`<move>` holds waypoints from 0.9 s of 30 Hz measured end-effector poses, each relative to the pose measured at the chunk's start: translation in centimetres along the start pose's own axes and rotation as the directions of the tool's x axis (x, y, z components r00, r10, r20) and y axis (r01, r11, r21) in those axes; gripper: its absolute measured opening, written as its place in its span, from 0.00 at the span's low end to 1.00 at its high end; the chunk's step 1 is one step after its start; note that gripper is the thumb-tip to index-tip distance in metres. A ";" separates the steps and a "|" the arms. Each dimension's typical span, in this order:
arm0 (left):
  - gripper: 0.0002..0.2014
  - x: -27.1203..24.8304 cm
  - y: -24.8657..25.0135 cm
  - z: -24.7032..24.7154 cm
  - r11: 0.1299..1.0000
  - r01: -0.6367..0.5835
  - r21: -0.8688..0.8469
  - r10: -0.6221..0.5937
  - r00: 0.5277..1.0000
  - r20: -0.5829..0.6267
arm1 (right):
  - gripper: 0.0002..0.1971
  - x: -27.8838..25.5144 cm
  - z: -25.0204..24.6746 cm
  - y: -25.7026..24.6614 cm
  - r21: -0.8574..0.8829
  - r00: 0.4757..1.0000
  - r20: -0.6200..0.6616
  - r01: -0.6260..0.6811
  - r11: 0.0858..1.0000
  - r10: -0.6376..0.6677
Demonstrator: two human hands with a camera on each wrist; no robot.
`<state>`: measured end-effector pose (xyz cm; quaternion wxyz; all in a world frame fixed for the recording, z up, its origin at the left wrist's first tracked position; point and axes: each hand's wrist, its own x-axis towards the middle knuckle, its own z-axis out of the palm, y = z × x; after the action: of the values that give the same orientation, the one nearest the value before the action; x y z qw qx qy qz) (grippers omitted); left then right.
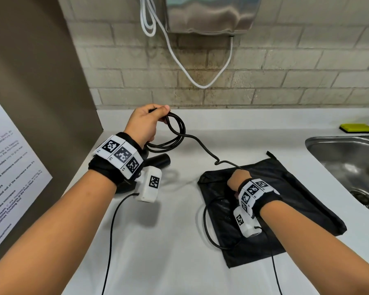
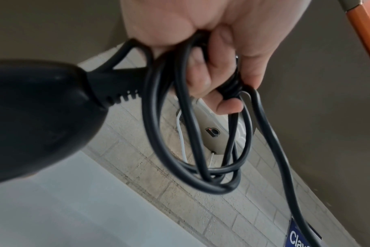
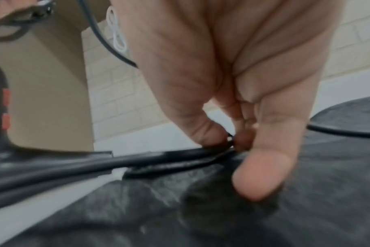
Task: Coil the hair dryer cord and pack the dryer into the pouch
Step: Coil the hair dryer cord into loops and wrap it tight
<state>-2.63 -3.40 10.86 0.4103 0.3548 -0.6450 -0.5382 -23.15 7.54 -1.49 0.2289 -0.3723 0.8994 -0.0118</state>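
Note:
The black hair dryer [image 1: 159,161] lies on the white counter, mostly hidden under my left wrist; its handle end [image 2: 36,117] fills the left wrist view. My left hand [image 1: 160,112] is raised near the back wall and grips several loops of the black cord [image 1: 178,133]. In the left wrist view the fingers [image 2: 228,105] curl round the hanging coil [image 2: 192,167]. A loose stretch of cord runs right to my right hand [image 1: 237,176], which pinches it low over the flat black pouch [image 1: 290,201]. Thumb and fingers [image 3: 262,175] meet on the cord [image 3: 137,160] above the pouch [image 3: 264,217].
A steel sink [image 1: 328,143] sits at the right with a yellow sponge [image 1: 357,128] behind it. On the brick wall hang a metal dispenser [image 1: 211,15] and a white cable [image 1: 200,81]. A brown panel with a printed sign [image 1: 6,167] stands at the left.

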 end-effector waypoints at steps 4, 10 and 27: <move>0.09 0.5 0.0 -0.3 1.000 0.012 -0.028 -0.012 1.000 -0.018 | 0.14 -0.8 -1.4 -1.5 0.436 0.989 -0.121 0.126 0.891 -0.081; 0.11 0.9 0.2 -0.7 0.997 0.020 -0.075 -0.023 0.999 -0.037 | 0.09 -3.2 -3.3 -5.8 0.556 0.726 -0.584 0.684 0.471 -0.364; 0.12 0.9 0.3 -1.1 0.999 -0.004 -0.042 0.004 1.000 -0.014 | 0.14 -6.4 -4.6 -11.5 0.460 0.671 -0.644 0.724 0.514 -0.368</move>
<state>-1.98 -4.63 11.41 0.4235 0.3486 -0.6312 -0.5484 -13.49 2.88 7.42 0.1083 -0.5175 0.6811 -0.5066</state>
